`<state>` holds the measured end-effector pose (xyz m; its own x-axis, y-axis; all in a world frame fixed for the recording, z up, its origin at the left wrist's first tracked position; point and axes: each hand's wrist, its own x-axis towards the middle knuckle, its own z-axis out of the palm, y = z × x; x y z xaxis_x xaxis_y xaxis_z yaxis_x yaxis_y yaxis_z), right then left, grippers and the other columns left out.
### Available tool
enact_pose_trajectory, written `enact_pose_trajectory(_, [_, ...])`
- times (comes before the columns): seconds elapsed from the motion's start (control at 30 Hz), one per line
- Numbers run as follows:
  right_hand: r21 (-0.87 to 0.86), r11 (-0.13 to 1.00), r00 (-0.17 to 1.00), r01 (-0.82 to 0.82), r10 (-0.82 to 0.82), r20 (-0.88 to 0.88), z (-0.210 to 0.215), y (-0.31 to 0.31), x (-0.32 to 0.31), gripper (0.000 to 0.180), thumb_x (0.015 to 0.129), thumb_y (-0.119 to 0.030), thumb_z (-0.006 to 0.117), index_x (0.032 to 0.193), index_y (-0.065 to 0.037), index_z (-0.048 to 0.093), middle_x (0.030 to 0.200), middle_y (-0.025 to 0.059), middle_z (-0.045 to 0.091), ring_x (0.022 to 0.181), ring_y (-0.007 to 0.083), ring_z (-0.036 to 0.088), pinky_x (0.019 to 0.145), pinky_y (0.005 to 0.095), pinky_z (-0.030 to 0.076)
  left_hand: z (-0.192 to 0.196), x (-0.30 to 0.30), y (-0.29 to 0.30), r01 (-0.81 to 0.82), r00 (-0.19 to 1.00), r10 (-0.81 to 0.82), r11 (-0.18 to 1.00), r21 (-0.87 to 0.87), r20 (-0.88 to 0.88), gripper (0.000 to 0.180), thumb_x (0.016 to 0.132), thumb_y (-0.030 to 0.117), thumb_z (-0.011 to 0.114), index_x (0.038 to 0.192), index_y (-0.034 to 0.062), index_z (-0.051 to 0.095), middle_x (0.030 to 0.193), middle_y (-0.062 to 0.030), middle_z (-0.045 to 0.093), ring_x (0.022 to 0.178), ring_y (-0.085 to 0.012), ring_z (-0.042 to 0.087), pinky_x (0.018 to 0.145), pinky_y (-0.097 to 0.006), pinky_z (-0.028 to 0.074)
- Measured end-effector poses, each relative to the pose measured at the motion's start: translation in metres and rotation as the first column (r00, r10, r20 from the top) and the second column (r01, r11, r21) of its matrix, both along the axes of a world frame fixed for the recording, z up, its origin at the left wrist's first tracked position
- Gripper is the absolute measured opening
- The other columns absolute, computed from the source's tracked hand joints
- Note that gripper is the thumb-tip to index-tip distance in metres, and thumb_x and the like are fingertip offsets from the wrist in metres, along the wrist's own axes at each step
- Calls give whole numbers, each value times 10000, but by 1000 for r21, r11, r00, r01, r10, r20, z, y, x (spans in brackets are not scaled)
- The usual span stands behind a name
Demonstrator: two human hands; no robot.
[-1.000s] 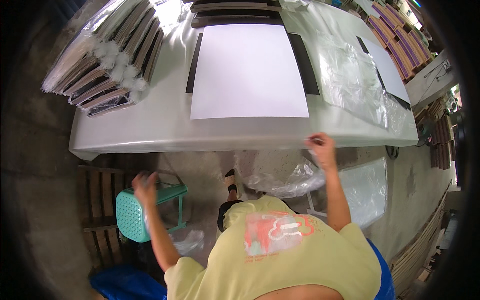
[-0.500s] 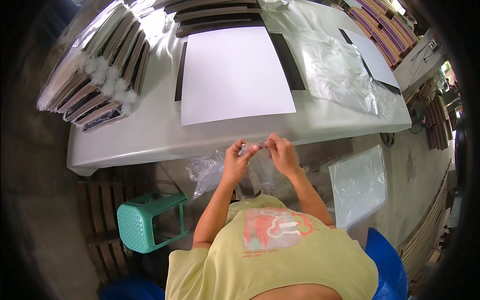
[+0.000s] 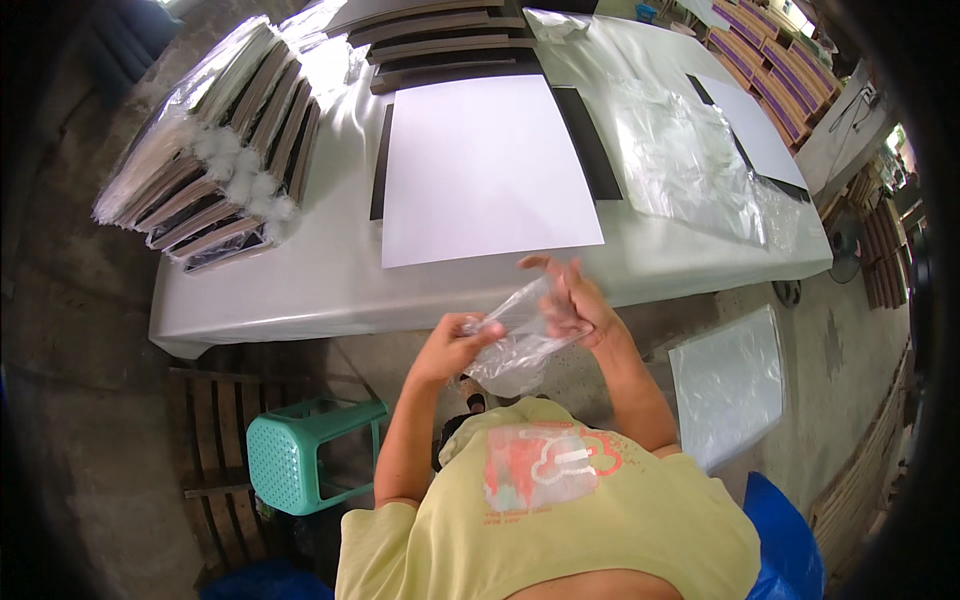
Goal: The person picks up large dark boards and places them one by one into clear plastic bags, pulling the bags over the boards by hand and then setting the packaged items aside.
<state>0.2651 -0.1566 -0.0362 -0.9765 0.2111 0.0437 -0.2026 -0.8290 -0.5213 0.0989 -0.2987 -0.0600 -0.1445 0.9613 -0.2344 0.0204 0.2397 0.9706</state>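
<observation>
In front of the table's near edge, my left hand (image 3: pixel 456 346) is closed on a crumpled clear plastic bag or film (image 3: pixel 515 340). My right hand (image 3: pixel 578 306) is raised at the other side of the plastic, its fingers spread and slightly blurred. The film runs up against its palm, and whether it lies inside the plastic I cannot tell. Beyond my hands, a large white sheet (image 3: pixel 490 175) lies on a dark panel (image 3: pixel 592 150) whose sides stick out from under it.
Plastic-wrapped panels (image 3: pixel 215 150) lean in a row on the table (image 3: pixel 270 310) at left. Dark panels (image 3: pixel 450 50) are stacked behind the sheet. Flattened clear plastic (image 3: pixel 680 165) lies at right. A green stool (image 3: pixel 285 460) and a wrapped stack (image 3: pixel 728 385) flank me below.
The plastic has been drawn up and spread between my hands. My left hand has come lower, and my right hand has gone from a pinch to spread fingers. The view has shifted slightly.
</observation>
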Motion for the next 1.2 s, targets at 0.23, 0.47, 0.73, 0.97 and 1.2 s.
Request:
enact_pose_trajectory(0.23, [535, 809, 944, -244, 325, -62, -24, 4, 19, 227, 722, -181, 665, 854, -1, 624, 606, 51, 531, 540, 131, 479, 493, 249, 357, 4, -39, -19, -710, 399, 370, 704, 27, 839, 237, 876, 309, 490, 846, 81, 549, 781, -10, 584, 625, -115, 552, 589, -274, 472])
enact_pose_trajectory(0.47, [646, 763, 892, 14, 282, -352, 2, 18, 45, 163, 676, -209, 674, 654, -50, 651, 670, 86, 609, 806, 232, 553, 850, 434, 344, -13, -116, -84, -836, 292, 154, 521, 174, 944, 521, 849, 468, 447, 1193, 77, 461, 1122, -53, 543, 1020, -220, 507, 875, -363, 414])
enact_pose_trajectory(0.73, [-282, 901, 879, 330, -402, -256, 32, 51, 42, 314, 799, -334, 558, 603, -89, 548, 564, 16, 477, 548, 148, 439, 548, 307, 343, 6, -56, -72, 175, 980, -176, 984, -19, -97, 559, 787, 434, 535, 1190, 54, 458, 1038, -72, 540, 877, -211, 535, 764, -338, 466])
enact_pose_trajectory(0.97, [8, 946, 918, 323, -315, 241, -23, -10, 44, 308, 859, -363, 501, 701, -99, 485, 610, -1, 412, 518, 119, 406, 491, 246, 360, 51, -91, -75, -839, 510, 316, 386, 383, 800, 545, 772, 404, 556, 1171, 43, 470, 1006, -69, 549, 835, -200, 537, 721, -324, 460])
enact_pose_trajectory(1.2, [-100, 882, 887, 460, -449, 111, 4, 13, 48, 246, 873, -308, 472, 959, -78, 486, 893, 53, 478, 758, 155, 481, 676, 295, 406, 25, -58, -62, -786, 554, 335, 512, 346, 762, 531, 758, 375, 576, 1152, 32, 482, 974, -67, 557, 794, -188, 539, 679, -309, 454])
